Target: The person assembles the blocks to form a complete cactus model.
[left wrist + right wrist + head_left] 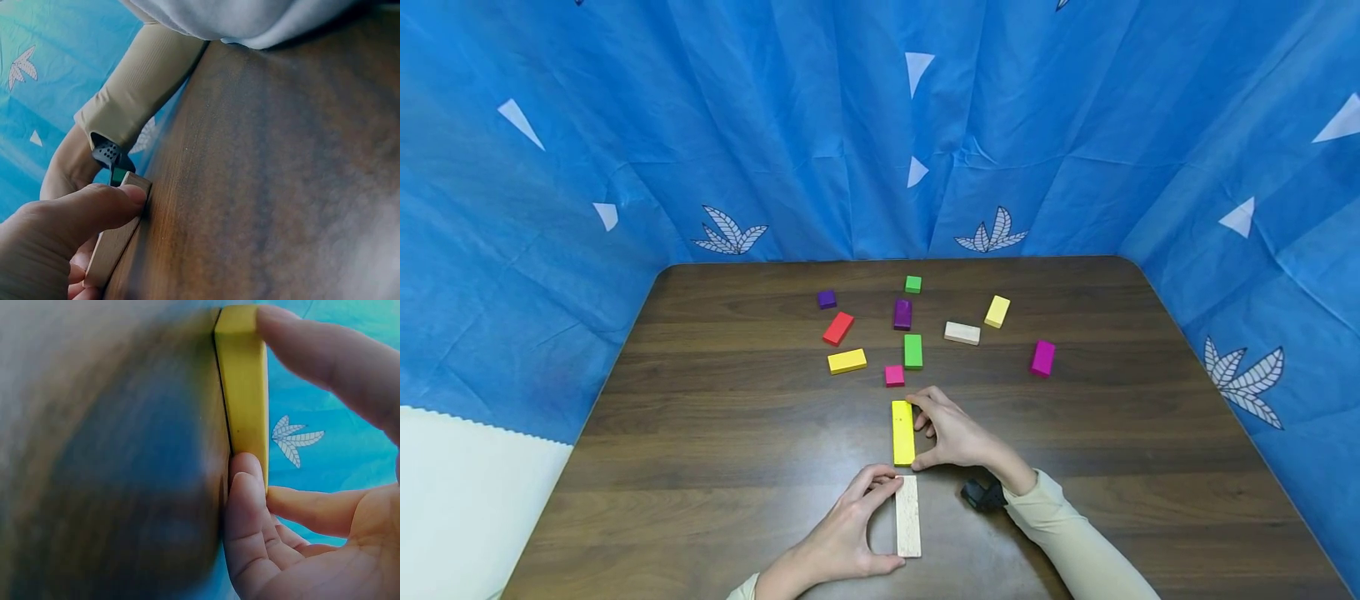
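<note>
A long pale wooden block lies lengthwise near the front of the table. My left hand grips it by its two ends, thumb at the near end and fingers at the far one. In the left wrist view the thumb presses the end of this pale block. Just beyond it, roughly in line, is a long yellow block. My right hand holds that one from the right side, thumb at its near end and index finger at its far end. The right wrist view has the yellow block between thumb and fingers.
Past the hands sit a pink block, a green block, a purple block and a small green block. To the left lie another yellow block and a red one; a magenta block is at right.
</note>
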`<state>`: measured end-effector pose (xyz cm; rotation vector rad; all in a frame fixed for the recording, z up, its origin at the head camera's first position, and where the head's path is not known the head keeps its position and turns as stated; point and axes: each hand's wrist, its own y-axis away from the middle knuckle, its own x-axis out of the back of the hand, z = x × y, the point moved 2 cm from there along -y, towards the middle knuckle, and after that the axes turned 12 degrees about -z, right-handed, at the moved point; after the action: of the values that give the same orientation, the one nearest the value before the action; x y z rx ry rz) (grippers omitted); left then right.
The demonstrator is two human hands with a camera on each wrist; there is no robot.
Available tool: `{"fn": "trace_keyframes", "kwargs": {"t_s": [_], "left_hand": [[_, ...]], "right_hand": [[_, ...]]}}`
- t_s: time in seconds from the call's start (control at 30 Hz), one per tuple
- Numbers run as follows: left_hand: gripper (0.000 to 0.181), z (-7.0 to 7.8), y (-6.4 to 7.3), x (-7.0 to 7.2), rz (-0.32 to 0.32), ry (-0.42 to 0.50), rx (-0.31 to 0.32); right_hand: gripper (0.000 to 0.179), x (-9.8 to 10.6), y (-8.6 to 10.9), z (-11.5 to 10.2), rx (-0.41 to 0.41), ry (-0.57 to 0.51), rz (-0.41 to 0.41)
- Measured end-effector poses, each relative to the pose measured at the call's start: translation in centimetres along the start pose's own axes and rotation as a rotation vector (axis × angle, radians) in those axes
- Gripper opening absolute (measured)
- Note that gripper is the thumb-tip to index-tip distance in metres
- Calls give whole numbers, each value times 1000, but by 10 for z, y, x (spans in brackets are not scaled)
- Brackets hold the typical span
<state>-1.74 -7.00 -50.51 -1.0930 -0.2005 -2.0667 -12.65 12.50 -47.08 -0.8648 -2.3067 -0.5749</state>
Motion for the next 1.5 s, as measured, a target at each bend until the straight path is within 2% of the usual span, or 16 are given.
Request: {"fn": "trace_keyframes", "kwargs": {"t_s": [0.3,0.83,1.5], "left_hand": [[94,-1,-1,0,5,-14,-6],[92,-3,-3,1,-13,24,13],[90,-7,-5,2,21,0,-40]], "right_hand": [[77,1,0,0,9,15,4],[75,0,1,0,-3,31,3],[76,0,0,0,11,34,8]]}}
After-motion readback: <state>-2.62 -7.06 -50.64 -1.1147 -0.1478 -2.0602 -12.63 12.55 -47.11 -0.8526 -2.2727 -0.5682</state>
